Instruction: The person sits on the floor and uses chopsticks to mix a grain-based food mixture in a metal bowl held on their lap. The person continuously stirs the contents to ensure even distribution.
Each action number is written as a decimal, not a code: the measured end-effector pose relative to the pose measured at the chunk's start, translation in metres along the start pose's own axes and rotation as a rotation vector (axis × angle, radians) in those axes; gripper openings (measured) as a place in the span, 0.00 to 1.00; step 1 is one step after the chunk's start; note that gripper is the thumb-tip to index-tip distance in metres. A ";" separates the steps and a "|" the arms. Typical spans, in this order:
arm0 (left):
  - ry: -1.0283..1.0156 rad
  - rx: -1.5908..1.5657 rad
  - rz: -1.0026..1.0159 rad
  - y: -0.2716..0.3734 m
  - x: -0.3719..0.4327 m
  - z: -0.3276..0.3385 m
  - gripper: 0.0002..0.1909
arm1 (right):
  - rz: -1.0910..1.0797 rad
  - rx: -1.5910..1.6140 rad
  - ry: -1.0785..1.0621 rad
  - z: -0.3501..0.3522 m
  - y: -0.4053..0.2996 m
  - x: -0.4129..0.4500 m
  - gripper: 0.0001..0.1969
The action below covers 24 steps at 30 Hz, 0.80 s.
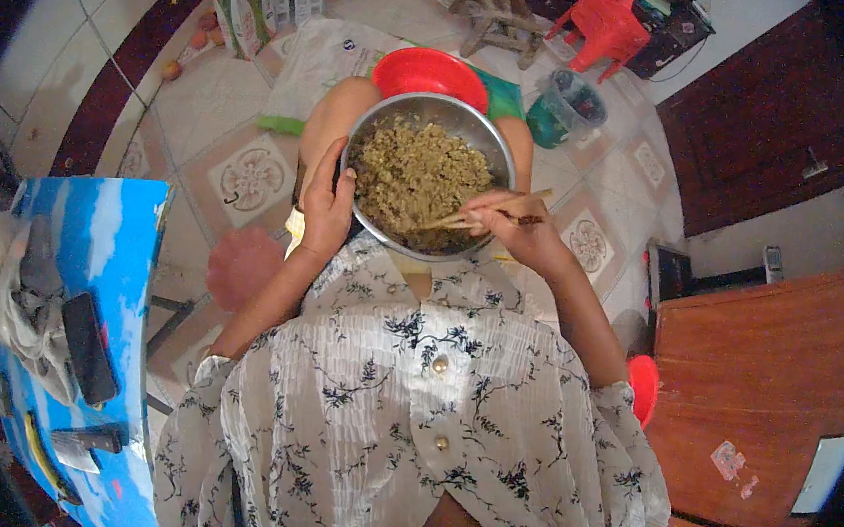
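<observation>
A steel mixing bowl [507,167] rests on my lap between my knees. It holds a crumbly brown-green minced mixture [419,165]. My left hand [330,199] grips the bowl's left side, thumb on the rim and fingers along the outer wall. In my right hand [519,230] is a pair of wooden chopsticks [450,222], held over the bowl's lower right rim with their tips down in the mixture. Just beyond the bowl, a red plastic basin [431,74] is partly hidden behind it.
At left, a blue table [138,254] carries a dark phone [89,347], a cleaver [86,445] and a plastic bag [25,319]. A green bucket [565,110], wooden stool [500,18] and red plastic chair [605,23] stand ahead. A wooden cabinet [758,376] is at right.
</observation>
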<state>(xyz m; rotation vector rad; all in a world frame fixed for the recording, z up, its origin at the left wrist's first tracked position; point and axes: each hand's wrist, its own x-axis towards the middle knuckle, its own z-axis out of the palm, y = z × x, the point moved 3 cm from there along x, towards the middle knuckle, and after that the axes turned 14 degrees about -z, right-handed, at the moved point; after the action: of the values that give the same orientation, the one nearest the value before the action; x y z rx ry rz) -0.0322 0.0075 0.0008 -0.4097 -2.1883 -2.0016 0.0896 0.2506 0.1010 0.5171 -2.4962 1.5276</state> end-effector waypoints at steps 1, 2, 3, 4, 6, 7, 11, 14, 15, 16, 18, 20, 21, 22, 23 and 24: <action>0.010 -0.005 0.011 0.000 0.000 -0.002 0.23 | -0.042 -0.013 0.039 0.005 0.010 0.003 0.07; -0.011 0.014 -0.020 0.000 0.000 -0.003 0.23 | -0.051 -0.022 0.069 0.007 0.016 0.006 0.07; -0.033 0.026 -0.052 0.005 0.000 -0.004 0.23 | -0.057 0.045 0.140 0.007 0.020 0.011 0.07; -0.056 0.039 -0.084 0.008 0.000 -0.004 0.23 | -0.063 0.112 0.211 0.008 0.023 0.016 0.08; -0.049 0.029 -0.060 0.005 -0.001 -0.004 0.23 | -0.114 0.129 0.274 0.002 0.025 0.021 0.08; -0.043 0.021 -0.048 0.004 -0.001 -0.004 0.23 | -0.108 0.088 0.276 -0.005 0.023 0.020 0.08; -0.029 0.022 -0.053 0.010 -0.001 -0.003 0.23 | -0.167 0.012 0.303 -0.018 -0.002 0.017 0.08; 0.009 0.052 -0.029 0.007 -0.003 -0.002 0.23 | -0.121 0.018 0.184 -0.013 -0.021 0.007 0.08; 0.002 0.056 -0.040 0.012 -0.002 -0.001 0.23 | -0.035 0.077 0.119 -0.006 -0.031 0.004 0.08; -0.005 0.061 -0.050 0.014 -0.001 -0.002 0.23 | 0.050 0.135 0.054 0.001 -0.035 0.004 0.08; -0.030 0.053 -0.063 0.013 -0.001 -0.004 0.23 | -0.150 -0.019 -0.032 0.024 -0.026 0.010 0.08; -0.040 0.031 -0.065 0.012 -0.002 -0.003 0.23 | -0.234 0.004 -0.039 0.037 -0.012 0.015 0.07; -0.035 0.014 -0.062 0.010 -0.003 -0.002 0.23 | -0.285 -0.081 0.001 0.033 0.000 0.016 0.07; -0.032 0.001 -0.057 0.010 -0.003 -0.003 0.23 | -0.337 -0.163 0.045 0.030 0.013 0.017 0.07; -0.051 0.005 -0.066 0.010 -0.002 -0.004 0.23 | -0.387 -0.245 0.090 0.025 0.023 0.016 0.06; -0.066 0.007 -0.077 0.015 -0.001 -0.004 0.23 | -0.329 -0.179 0.201 0.019 0.021 0.020 0.06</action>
<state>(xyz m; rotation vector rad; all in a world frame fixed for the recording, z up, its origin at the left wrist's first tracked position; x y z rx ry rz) -0.0271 0.0046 0.0149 -0.4020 -2.2828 -2.0474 0.0636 0.2381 0.0809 0.6685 -2.2341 1.1607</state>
